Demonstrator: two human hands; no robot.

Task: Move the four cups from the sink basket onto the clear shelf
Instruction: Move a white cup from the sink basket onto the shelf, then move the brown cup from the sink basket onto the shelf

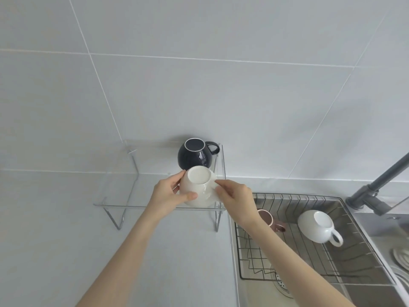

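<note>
Both hands are holding the cream cup [197, 189] upside down at the front right of the clear shelf [115, 187], the left hand [169, 193] with its fingers [190, 196] clamped on the cup's side and the right hand [234, 196] pinching the other side. It could be knocking the dark cup [194, 156] just behind, or sliding off the shelf's near edge if released carelessly. It is looking glossy, rounded and smooth. A white cup [316, 227] and a brownish cup [269, 220] are lying in the sink basket [354, 258].
</note>
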